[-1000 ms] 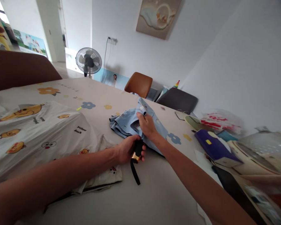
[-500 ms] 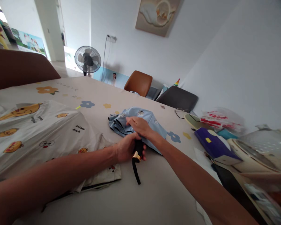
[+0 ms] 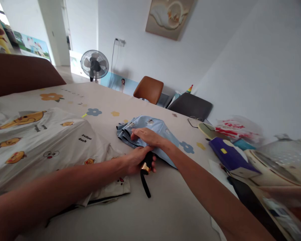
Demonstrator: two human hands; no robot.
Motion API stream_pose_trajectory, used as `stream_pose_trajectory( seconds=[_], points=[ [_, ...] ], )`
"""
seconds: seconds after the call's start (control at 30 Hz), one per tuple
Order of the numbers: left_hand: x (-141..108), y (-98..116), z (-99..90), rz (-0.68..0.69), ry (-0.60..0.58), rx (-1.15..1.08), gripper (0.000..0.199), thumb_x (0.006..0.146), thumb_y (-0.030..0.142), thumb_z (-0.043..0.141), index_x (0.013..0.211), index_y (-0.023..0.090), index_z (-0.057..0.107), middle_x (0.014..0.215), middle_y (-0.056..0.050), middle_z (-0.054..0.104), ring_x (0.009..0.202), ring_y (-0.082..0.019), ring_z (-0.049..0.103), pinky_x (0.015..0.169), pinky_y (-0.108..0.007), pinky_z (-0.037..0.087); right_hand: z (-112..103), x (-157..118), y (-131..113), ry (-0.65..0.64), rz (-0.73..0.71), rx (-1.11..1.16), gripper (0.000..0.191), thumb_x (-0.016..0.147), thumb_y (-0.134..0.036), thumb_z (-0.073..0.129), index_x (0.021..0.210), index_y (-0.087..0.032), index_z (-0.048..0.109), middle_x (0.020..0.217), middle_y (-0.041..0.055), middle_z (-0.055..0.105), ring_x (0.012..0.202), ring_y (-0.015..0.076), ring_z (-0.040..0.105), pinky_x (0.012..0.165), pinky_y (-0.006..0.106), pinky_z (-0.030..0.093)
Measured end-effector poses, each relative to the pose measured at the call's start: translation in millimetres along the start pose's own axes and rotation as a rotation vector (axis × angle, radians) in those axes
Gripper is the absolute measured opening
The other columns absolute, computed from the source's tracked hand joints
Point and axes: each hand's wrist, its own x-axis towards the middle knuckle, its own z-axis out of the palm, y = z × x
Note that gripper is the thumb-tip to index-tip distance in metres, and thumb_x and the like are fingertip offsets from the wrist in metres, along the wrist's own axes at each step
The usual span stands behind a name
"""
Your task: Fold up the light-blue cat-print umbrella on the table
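Note:
A light blue folding umbrella (image 3: pixel 167 132) lies half-furled on the table, its cloth gathered in loose folds. Its black handle (image 3: pixel 148 158), with a gold band and a black wrist strap (image 3: pixel 145 185), points towards me. My left hand (image 3: pixel 136 161) is wrapped round this handle. Over the blue folds, just beyond the left hand, my right hand (image 3: pixel 147 136) is curled on the cloth; its fingertips are partly hidden. To the left spreads a white cloth (image 3: pixel 70 144) printed with yellow ducks and "yellow duck", dark along its near edge, like an umbrella canopy.
The table (image 3: pixel 175 207) has a pale flowered cover. Along its right side are a purple box (image 3: pixel 230 155), eyeglasses (image 3: pixel 194 121), a red-and-white plastic bag (image 3: pixel 237 129) and a clear-domed container (image 3: pixel 283 160). Chairs (image 3: pixel 148 89) and a fan (image 3: pixel 94 64) stand beyond.
My right hand has shifted slightly left and down over the blue folds. The left hand keeps its hold, and the handle has tilted slightly.

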Motion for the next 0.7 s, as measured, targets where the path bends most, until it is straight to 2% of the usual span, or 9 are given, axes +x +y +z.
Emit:
stream_pose_trajectory(
  seconds=[0.07, 0.2, 0.23, 0.3, 0.4, 0.47, 0.53, 0.63, 0.7],
  points=[
    [0, 0, -0.3, 0.002, 0.0, 0.001, 0.017, 0.082, 0.03, 0.045, 0.075, 0.015, 0.044, 0.059, 0.002, 0.05, 0.043, -0.01, 0.05, 0.044, -0.029, 0.048, -7, -1, 1, 0.083, -0.015, 0.033, 0.037, 0.085, -0.037, 0.036, 0.068, -0.017, 0.062, 0.073, 0.0037, 0.065, 0.072, 0.0149, 0.06, 0.074, 0.028, 0.045],
    [2, 0, -3.2, -0.033, -0.041, -0.002, 0.019, 0.081, 0.031, 0.046, 0.073, 0.014, 0.046, 0.059, 0.001, 0.05, 0.044, -0.01, 0.05, 0.044, -0.027, 0.048, -33, -3, 6, 0.47, -0.002, 0.116, 0.032, 0.081, -0.035, 0.041, 0.07, -0.014, 0.062, 0.072, 0.0057, 0.066, 0.071, 0.0153, 0.061, 0.074, 0.029, 0.046],
    [2, -1, -3.7, -0.042, -0.044, -0.001, 0.02, 0.081, 0.032, 0.046, 0.074, 0.014, 0.046, 0.06, 0.0, 0.05, 0.044, -0.01, 0.051, 0.045, -0.027, 0.048, -39, -3, 7, 0.515, 0.013, 0.095, 0.031, 0.08, -0.034, 0.043, 0.069, -0.013, 0.062, 0.071, 0.0059, 0.065, 0.069, 0.0152, 0.061, 0.073, 0.029, 0.047],
    [2, -1, -3.8, -0.046, -0.048, 0.004, 0.02, 0.081, 0.032, 0.046, 0.074, 0.014, 0.047, 0.06, 0.0, 0.05, 0.045, -0.01, 0.051, 0.045, -0.027, 0.048, -42, -2, 8, 0.427, 0.041, 0.018, 0.029, 0.079, -0.033, 0.045, 0.068, -0.013, 0.063, 0.069, 0.0058, 0.066, 0.066, 0.0146, 0.061, 0.069, 0.027, 0.047],
    [2, 0, -2.4, -0.027, -0.047, 0.009, 0.018, 0.082, 0.03, 0.045, 0.074, 0.014, 0.045, 0.06, 0.0, 0.05, 0.044, -0.01, 0.051, 0.045, -0.029, 0.048, -33, 6, 10, 0.096, 0.047, -0.131, 0.025, 0.077, -0.03, 0.047, 0.066, -0.014, 0.063, 0.066, 0.0034, 0.066, 0.064, 0.0145, 0.061, 0.065, 0.025, 0.048],
    [2, 0, -1.4, -0.026, -0.042, 0.009, 0.017, 0.083, 0.029, 0.043, 0.073, 0.014, 0.045, 0.06, 0.001, 0.05, 0.044, -0.01, 0.05, 0.044, -0.029, 0.048, -23, 19, 13, 0.041, 0.037, -0.204, 0.019, 0.074, -0.026, 0.05, 0.068, -0.015, 0.064, 0.07, 0.0027, 0.067, 0.069, 0.016, 0.062, 0.07, 0.027, 0.047],
    [2, 0, -0.9, -0.035, -0.041, 0.008, 0.019, 0.083, 0.03, 0.042, 0.072, 0.014, 0.045, 0.059, 0.001, 0.05, 0.044, -0.01, 0.05, 0.044, -0.028, 0.048, -19, 35, 17, 0.158, 0.033, -0.249, 0.019, 0.072, -0.022, 0.05, 0.083, -0.014, 0.064, 0.089, 0.0062, 0.067, 0.087, 0.02, 0.06, 0.084, 0.032, 0.043],
    [1, 1, -1.0, -0.054, -0.053, -0.005, 0.021, 0.083, 0.03, 0.041, 0.071, 0.013, 0.046, 0.059, 0.0, 0.049, 0.044, -0.01, 0.049, 0.044, -0.028, 0.048, -28, 54, 23, 0.413, 0.048, -0.299, 0.044, 0.074, -0.017, 0.046, 0.118, -0.01, 0.047, 0.128, 0.0147, 0.046, 0.12, 0.0254, 0.039, 0.101, 0.041, 0.026],
    [1, 2, -1.5, -0.082, -0.068, -0.028, 0.023, 0.084, 0.031, 0.04, 0.07, 0.013, 0.046, 0.059, 0.0, 0.049, 0.044, -0.01, 0.049, 0.044, -0.027, 0.048, -41, 56, 27, 0.562, 0.064, -0.312, 0.051, 0.077, -0.019, 0.043, 0.126, -0.008, 0.035, 0.135, 0.0168, 0.036, 0.126, 0.0258, 0.031, 0.103, 0.043, 0.021]
  ],
)
